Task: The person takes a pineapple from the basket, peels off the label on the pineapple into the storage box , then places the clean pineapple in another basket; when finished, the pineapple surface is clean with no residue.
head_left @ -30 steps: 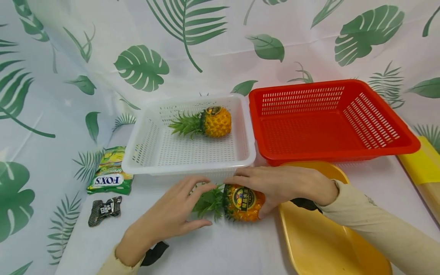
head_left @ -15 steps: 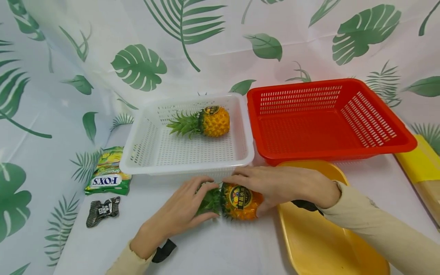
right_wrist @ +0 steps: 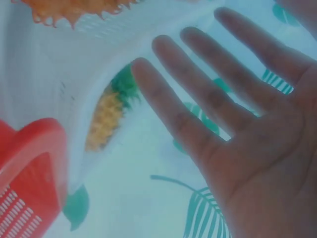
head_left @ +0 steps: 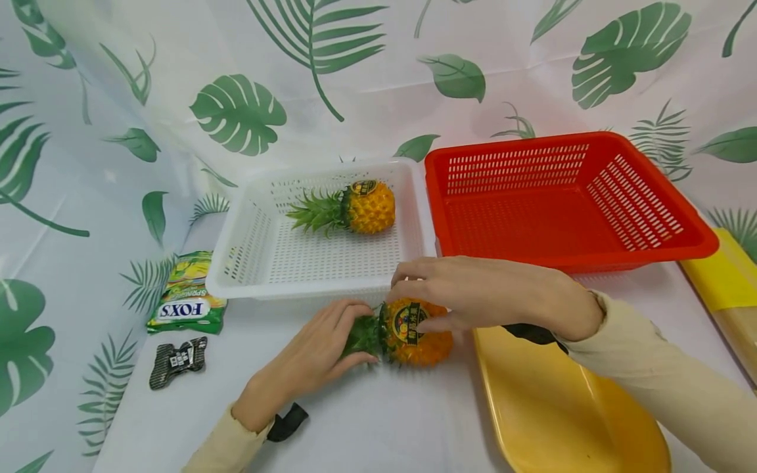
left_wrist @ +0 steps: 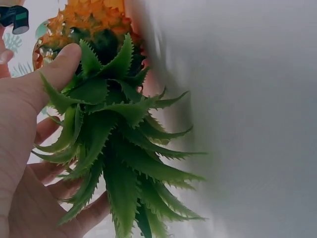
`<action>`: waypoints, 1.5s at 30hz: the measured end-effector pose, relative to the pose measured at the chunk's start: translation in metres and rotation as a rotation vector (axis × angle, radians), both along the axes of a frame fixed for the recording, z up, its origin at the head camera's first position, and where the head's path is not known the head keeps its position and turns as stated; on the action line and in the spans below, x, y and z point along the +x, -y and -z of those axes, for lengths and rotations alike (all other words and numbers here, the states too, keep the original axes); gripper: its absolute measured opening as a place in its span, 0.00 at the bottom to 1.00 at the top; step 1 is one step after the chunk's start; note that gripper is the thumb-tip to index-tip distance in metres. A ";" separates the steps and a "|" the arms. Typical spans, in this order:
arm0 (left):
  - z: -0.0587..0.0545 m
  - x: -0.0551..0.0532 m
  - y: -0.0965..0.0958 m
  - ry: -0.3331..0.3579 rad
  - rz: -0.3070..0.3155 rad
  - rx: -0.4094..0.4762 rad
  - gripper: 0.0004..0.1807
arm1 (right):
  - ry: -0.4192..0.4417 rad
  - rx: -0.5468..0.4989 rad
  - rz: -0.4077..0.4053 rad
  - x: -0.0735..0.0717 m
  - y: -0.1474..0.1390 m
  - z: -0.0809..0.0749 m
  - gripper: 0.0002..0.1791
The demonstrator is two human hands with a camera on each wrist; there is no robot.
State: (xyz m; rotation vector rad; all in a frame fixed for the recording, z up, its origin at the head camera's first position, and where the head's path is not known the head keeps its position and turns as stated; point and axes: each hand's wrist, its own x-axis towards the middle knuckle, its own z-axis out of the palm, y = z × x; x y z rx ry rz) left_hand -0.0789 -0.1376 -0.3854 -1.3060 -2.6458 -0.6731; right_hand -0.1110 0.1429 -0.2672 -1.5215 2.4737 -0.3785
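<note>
An orange pineapple with a black round label (head_left: 426, 351) lies on its side in front of the white basket, its green crown pointing left. My left hand (head_left: 313, 351) holds it by the crown; in the left wrist view the thumb lies at the base of the leaves (left_wrist: 116, 158) and the fingers curl behind them. Over the pineapple's right part hovers my right hand (head_left: 485, 289), and the right wrist view shows its fingers (right_wrist: 173, 106) spread and straight, apart from the fruit. A second, yellow pineapple (head_left: 375, 213) rests inside the white basket (head_left: 236, 289).
Right of the white basket stands a red basket (head_left: 591, 259). A yellow tray (head_left: 556, 394) sits under my right forearm. On the left lie a green FOX'S candy bag (head_left: 188, 302) and a small dark wrapped packet (head_left: 177, 361). A yellow-and-brown package (head_left: 724, 282) lies far right.
My left hand has moved right and closed on the pineapple's crown. My right hand has let go of the pineapple's body and risen. The pineapple has shifted slightly toward the white basket.
</note>
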 end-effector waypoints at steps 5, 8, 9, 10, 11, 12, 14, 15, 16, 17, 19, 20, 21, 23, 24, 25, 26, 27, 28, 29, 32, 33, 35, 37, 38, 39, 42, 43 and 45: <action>0.000 -0.006 -0.001 -0.020 0.000 0.001 0.34 | -0.049 -0.013 -0.047 -0.006 0.006 -0.003 0.20; 0.002 -0.007 -0.001 -0.026 -0.003 -0.002 0.34 | -0.049 -0.004 -0.062 -0.009 0.009 -0.001 0.19; 0.002 -0.007 -0.001 -0.027 -0.002 0.000 0.34 | -0.045 0.001 -0.068 -0.009 0.010 0.000 0.18; 0.003 -0.007 -0.001 -0.028 0.000 0.002 0.35 | -0.042 0.008 -0.074 -0.010 0.012 0.001 0.18; 0.003 -0.007 -0.001 -0.029 0.003 0.005 0.35 | -0.040 0.016 -0.080 -0.010 0.013 0.002 0.18; 0.003 -0.008 -0.001 -0.030 0.005 0.008 0.35 | -0.042 0.027 -0.085 -0.011 0.014 0.003 0.17; 0.004 -0.008 -0.001 -0.033 0.009 0.014 0.35 | -0.052 0.048 -0.091 -0.011 0.017 0.005 0.16; 0.004 -0.008 -0.001 -0.035 0.010 0.015 0.35 | -0.059 0.058 -0.093 -0.011 0.019 0.005 0.16; 0.004 -0.009 -0.001 -0.037 0.011 0.015 0.35 | -0.065 0.067 -0.094 -0.011 0.020 0.006 0.15; 0.004 -0.009 -0.001 -0.039 0.012 0.016 0.35 | -0.073 0.073 -0.097 -0.010 0.021 0.007 0.14; 0.005 -0.009 0.000 -0.043 0.012 0.016 0.36 | -0.090 0.083 -0.105 -0.009 0.023 0.009 0.13; 0.005 -0.009 0.000 -0.045 0.013 0.018 0.36 | -0.095 0.085 -0.108 -0.009 0.023 0.010 0.12; 0.005 -0.009 0.000 -0.046 0.014 0.019 0.36 | -0.103 0.088 -0.111 -0.009 0.024 0.011 0.12; 0.005 -0.009 0.000 -0.051 0.014 0.022 0.37 | -0.112 0.094 -0.111 -0.008 0.024 0.012 0.11; 0.005 -0.009 0.000 -0.054 0.015 0.023 0.37 | -0.112 0.098 -0.108 -0.008 0.024 0.013 0.11; 0.005 -0.009 0.000 -0.057 0.015 0.022 0.37 | -0.113 0.101 -0.106 -0.008 0.024 0.013 0.11; 0.005 -0.009 0.000 -0.058 0.016 0.023 0.37 | -0.111 0.102 -0.105 -0.008 0.024 0.014 0.11; 0.006 -0.009 0.000 -0.060 0.016 0.022 0.37 | -0.110 0.104 -0.104 -0.008 0.024 0.014 0.11; 0.006 -0.009 0.000 -0.060 0.016 0.021 0.37 | -0.109 0.103 -0.106 -0.008 0.024 0.015 0.11; 0.006 -0.009 0.000 -0.060 0.015 0.019 0.37 | -0.110 0.102 -0.109 -0.008 0.025 0.015 0.11; 0.005 -0.008 0.000 -0.060 0.013 0.017 0.37 | -0.126 0.100 -0.119 -0.008 0.026 0.016 0.10; 0.005 -0.008 0.000 -0.061 0.011 0.016 0.37 | -0.135 0.099 -0.124 -0.008 0.026 0.016 0.10; 0.004 -0.008 0.001 -0.059 0.009 0.014 0.37 | -0.157 0.100 -0.133 -0.008 0.026 0.017 0.10; 0.004 -0.008 0.001 -0.059 0.008 0.013 0.38 | -0.175 0.099 -0.140 -0.008 0.026 0.017 0.11; 0.004 -0.007 0.001 -0.059 0.008 0.012 0.38 | -0.182 0.098 -0.143 -0.008 0.027 0.017 0.11; 0.004 -0.007 0.001 -0.060 0.008 0.011 0.38 | -0.187 0.095 -0.145 -0.008 0.027 0.017 0.12; 0.005 -0.008 0.000 -0.068 0.010 0.010 0.38 | -0.198 0.084 -0.151 -0.009 0.027 0.016 0.12; 0.005 -0.008 0.000 -0.071 0.010 0.010 0.38 | -0.201 0.076 -0.155 -0.009 0.027 0.016 0.12; 0.005 -0.008 0.000 -0.075 0.011 0.011 0.38 | -0.201 0.061 -0.160 -0.008 0.027 0.015 0.11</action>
